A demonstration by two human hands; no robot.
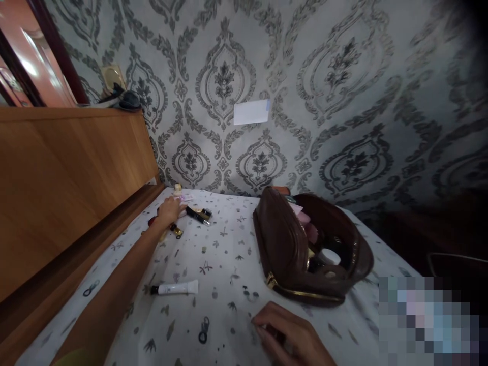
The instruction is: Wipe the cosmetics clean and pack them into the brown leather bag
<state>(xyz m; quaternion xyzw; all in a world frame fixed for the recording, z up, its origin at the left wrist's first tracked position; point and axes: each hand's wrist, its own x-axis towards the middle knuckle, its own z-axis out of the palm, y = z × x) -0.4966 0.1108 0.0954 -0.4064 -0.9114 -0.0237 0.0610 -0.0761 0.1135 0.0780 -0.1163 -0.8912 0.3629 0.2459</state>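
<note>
My left hand [170, 209] reaches to the far left of the patterned white cloth [224, 254], among small cosmetics; its fingers are too small and partly hidden to tell what they hold. Beside it lie black tubes [197, 215] and a small gold-coloured item [176, 230]. Low in the view, my right hand [285, 330] rests over the cloth with curled fingers, a dark gap showing between them. A white tube with a black cap [175, 288] lies between the two arms. The brown bag [282, 234] stands unzipped at the right, with a white round lid [330, 256] and pink items inside.
A wooden panel [76, 168] borders the left side, with dark things [129, 100] on its top. Patterned wallpaper [224, 76] rises behind the cloth and carries a white paper [251, 112]. A pixelated patch covers the lower right corner.
</note>
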